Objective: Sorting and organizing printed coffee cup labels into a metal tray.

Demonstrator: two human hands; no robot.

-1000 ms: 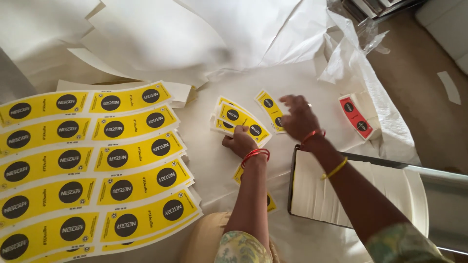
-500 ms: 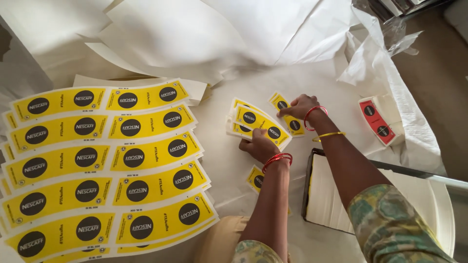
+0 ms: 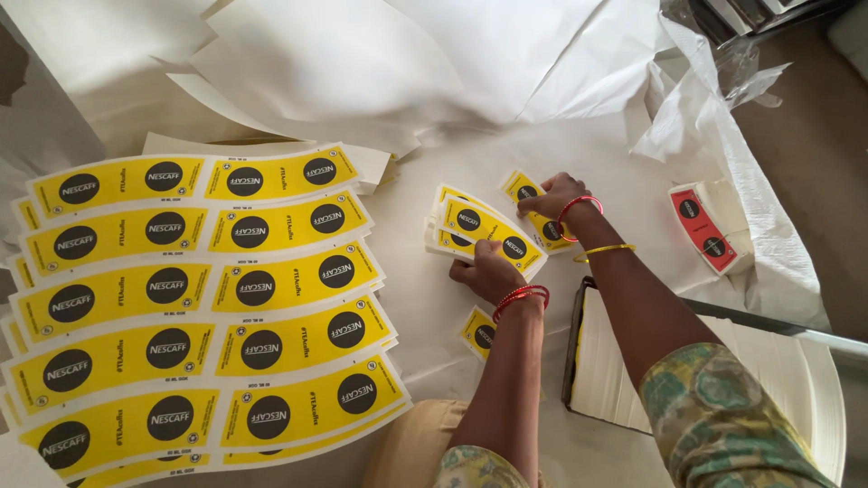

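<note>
My left hand (image 3: 488,271) rests on the near edge of a small stack of curved yellow labels with black circles (image 3: 484,228) on the white paper-covered surface. My right hand (image 3: 550,194) presses down on another yellow label (image 3: 524,188) just right of that stack. Both wrists wear bangles. One more yellow label (image 3: 477,333) lies partly under my left forearm.
A large sheet of uncut yellow labels (image 3: 203,303) fills the left. A thick stack of white paper in a dark frame (image 3: 615,380) sits under my right arm. Red labels (image 3: 701,226) lie at right. Loose white sheets (image 3: 362,63) pile at the back.
My right hand has come down from above the labels onto the yellow label right of the stack. My left hand has stayed on the stack. The camera view has shifted.
</note>
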